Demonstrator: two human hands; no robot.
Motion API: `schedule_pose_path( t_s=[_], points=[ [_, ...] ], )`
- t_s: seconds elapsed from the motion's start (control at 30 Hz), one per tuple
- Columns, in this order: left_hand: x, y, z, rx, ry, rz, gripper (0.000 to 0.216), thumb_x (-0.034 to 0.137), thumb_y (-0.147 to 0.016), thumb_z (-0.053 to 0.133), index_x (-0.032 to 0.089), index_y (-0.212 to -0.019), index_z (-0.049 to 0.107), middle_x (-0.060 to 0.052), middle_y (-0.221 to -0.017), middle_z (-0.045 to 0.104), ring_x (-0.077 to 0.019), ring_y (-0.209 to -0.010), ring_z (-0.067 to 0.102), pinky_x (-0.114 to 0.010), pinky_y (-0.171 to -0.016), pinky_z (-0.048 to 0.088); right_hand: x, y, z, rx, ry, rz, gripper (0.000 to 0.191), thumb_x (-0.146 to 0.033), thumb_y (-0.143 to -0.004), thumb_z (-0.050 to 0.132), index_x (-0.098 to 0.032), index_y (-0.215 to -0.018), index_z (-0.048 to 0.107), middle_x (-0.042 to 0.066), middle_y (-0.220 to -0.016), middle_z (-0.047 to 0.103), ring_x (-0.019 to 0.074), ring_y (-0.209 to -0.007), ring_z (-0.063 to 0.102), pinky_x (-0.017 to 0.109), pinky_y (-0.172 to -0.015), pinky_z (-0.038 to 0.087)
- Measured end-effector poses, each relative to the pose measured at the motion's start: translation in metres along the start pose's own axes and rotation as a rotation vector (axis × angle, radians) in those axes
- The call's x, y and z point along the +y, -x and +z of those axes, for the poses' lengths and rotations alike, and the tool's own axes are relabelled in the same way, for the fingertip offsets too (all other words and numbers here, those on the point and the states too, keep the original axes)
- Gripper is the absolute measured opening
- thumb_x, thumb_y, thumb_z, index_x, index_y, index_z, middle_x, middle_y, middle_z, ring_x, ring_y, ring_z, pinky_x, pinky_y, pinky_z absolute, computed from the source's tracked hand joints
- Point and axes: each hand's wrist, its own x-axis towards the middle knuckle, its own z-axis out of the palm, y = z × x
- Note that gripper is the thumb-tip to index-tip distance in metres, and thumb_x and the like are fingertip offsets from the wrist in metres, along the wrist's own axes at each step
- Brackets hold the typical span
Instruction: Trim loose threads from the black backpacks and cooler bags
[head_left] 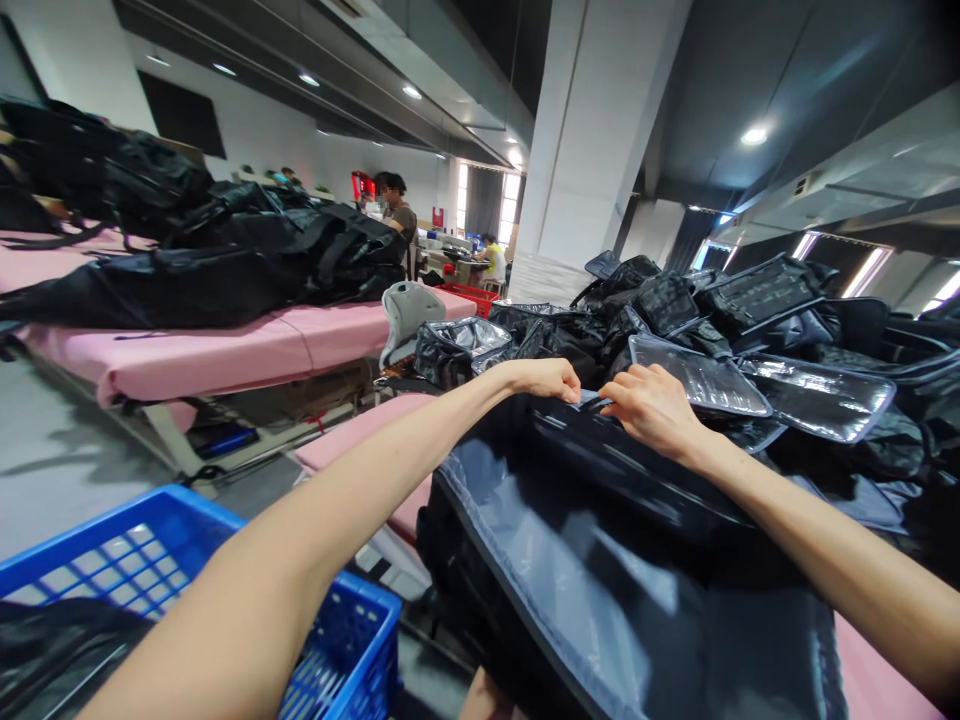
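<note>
Head cam, from my end: my left hand (551, 380) and right hand (652, 408) are near each other at the far rim of a black bag (555, 575), fingers curled in narrow, pinching its edge. Bag's gaping, grey lining showing, pink surface (360, 440) peeking out on both sides. Blue crate (375, 630) sits left, bag heap (757, 300) just beyond.

We are on what looks like a bag workshop floor: black bags (225, 265) heap a long pink-covered table (176, 365) at ten o'clock, silver-lined bags (821, 397) pile up at two, a blue plastic crate (187, 510) sits at eight, and near twelve we see a seated person in yellow (493, 262).
</note>
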Motion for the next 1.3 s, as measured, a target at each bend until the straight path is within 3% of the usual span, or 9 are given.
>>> schedule_pose_path(
  t_s=[0.2,0.27,0.37,0.5,0.67,0.73,0.87,1.0,1.3],
  points=[
    [0.02,0.013,0.013,0.133,-0.149,0.022,0.013,0.02,-0.07,0.052,0.013,-0.071,0.063,0.001,-0.065,0.057,-0.011,-0.063,0.045,-0.022,-0.063,0.032,0.011,0.03,-0.008,0.052,-0.302,0.221,0.019,-0.033,-0.079,0.058,-0.021,-0.093,0.062,0.002,-0.084,0.066,0.0157,-0.074,0.058,0.024,-0.062,0.036],
    [0.033,0.015,0.027,0.225,-0.325,0.136,0.014,0.025,-0.072,0.056,0.017,-0.078,0.066,-0.001,-0.075,0.061,-0.0142,-0.074,0.049,-0.024,-0.07,0.033,0.014,0.054,-0.011,-0.008,-0.313,0.23,0.028,-0.034,-0.074,0.062,-0.022,-0.099,0.06,0.002,-0.089,0.065,0.0154,-0.071,0.059,0.023,-0.059,0.036],
    [0.051,0.011,0.046,0.297,-0.497,0.263,0.012,0.028,-0.074,0.057,0.021,-0.079,0.066,-0.001,-0.08,0.063,-0.0173,-0.084,0.048,-0.026,-0.075,0.031,0.014,0.084,-0.009,-0.133,-0.318,0.275,0.02,-0.023,-0.073,0.058,-0.023,-0.092,0.062,0.0,-0.088,0.065,0.0142,-0.067,0.058,0.023,-0.056,0.035],
    [0.056,-0.005,0.051,0.113,-0.232,0.072,0.012,0.021,-0.069,0.054,0.015,-0.063,0.062,0.001,-0.06,0.055,-0.0129,-0.064,0.045,-0.023,-0.061,0.03,0.024,0.092,0.0,-0.284,-0.706,0.441,0.016,-0.027,-0.074,0.052,-0.017,-0.075,0.064,-0.001,-0.069,0.062,0.014,-0.064,0.055,0.023,-0.057,0.035],
    [0.048,-0.011,0.047,-0.048,0.02,-0.031,0.014,0.023,-0.063,0.05,0.013,-0.053,0.051,0.005,-0.05,0.038,-0.0081,-0.051,0.031,-0.023,-0.052,0.024,0.037,0.085,0.009,-0.403,-1.156,0.445,0.025,-0.037,-0.069,0.055,-0.013,-0.064,0.06,-0.002,-0.059,0.055,0.0114,-0.056,0.048,0.023,-0.055,0.034],
    [0.046,-0.009,0.048,-0.035,0.024,-0.037,0.015,0.025,-0.063,0.049,0.014,-0.053,0.049,0.005,-0.05,0.036,-0.0079,-0.051,0.029,-0.023,-0.052,0.023,0.035,0.087,0.01,-0.332,-1.033,0.439,0.029,-0.042,-0.07,0.057,-0.014,-0.071,0.063,0.0,-0.066,0.06,0.0137,-0.062,0.052,0.025,-0.058,0.036],
    [0.046,-0.01,0.05,-0.009,0.035,-0.064,0.015,0.027,-0.062,0.05,0.013,-0.055,0.052,0.005,-0.051,0.037,-0.0082,-0.052,0.029,-0.023,-0.052,0.022,0.022,0.096,0.007,-0.05,-0.443,0.368,0.032,-0.041,-0.075,0.059,-0.022,-0.102,0.061,0.003,-0.093,0.065,0.0192,-0.081,0.056,0.028,-0.067,0.036],
    [0.046,-0.016,0.05,0.007,0.038,-0.08,0.014,0.026,-0.061,0.051,0.013,-0.054,0.052,0.004,-0.051,0.038,-0.0084,-0.052,0.03,-0.024,-0.052,0.022,0.014,0.098,0.002,0.053,-0.021,0.204,0.019,-0.031,-0.086,0.05,-0.019,-0.097,0.06,0.006,-0.086,0.063,0.0199,-0.08,0.051,0.03,-0.068,0.029],
    [0.05,-0.012,0.05,0.001,0.04,-0.081,0.012,0.024,-0.059,0.048,0.015,-0.051,0.046,0.005,-0.051,0.035,-0.0085,-0.052,0.027,-0.024,-0.052,0.022,0.013,0.095,0.003,0.108,0.133,0.082,0.02,-0.027,-0.091,0.041,-0.02,-0.087,0.059,0.004,-0.077,0.059,0.0184,-0.072,0.043,0.032,-0.062,0.021]
  ],
)
